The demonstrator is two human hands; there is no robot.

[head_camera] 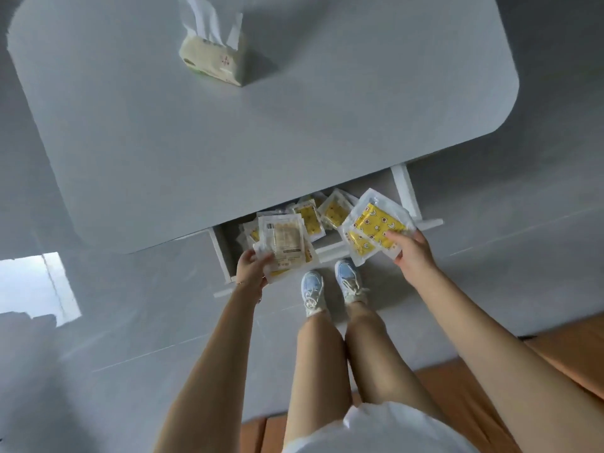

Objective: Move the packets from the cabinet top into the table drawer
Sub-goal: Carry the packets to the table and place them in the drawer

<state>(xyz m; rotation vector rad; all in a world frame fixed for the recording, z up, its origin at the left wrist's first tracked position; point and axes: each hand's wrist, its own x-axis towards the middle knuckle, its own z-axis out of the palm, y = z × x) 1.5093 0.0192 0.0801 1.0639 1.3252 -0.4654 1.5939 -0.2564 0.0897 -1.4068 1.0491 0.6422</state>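
Observation:
The white table drawer (404, 186) stands pulled out under the grey table (228, 132), with several yellow-printed packets (335, 210) lying inside. My left hand (251, 269) grips a small stack of packets (284, 240), pale backs up, over the drawer's left end. My right hand (410, 248) holds a fanned bunch of yellow packets (376, 223) over the drawer's right end. The cabinet top is out of view.
A tissue pack (212, 57) with a tissue sticking up sits at the far side of the table. My feet in pale blue shoes (330, 286) stand right in front of the drawer on the grey floor. An orange seat (474, 387) is behind my legs.

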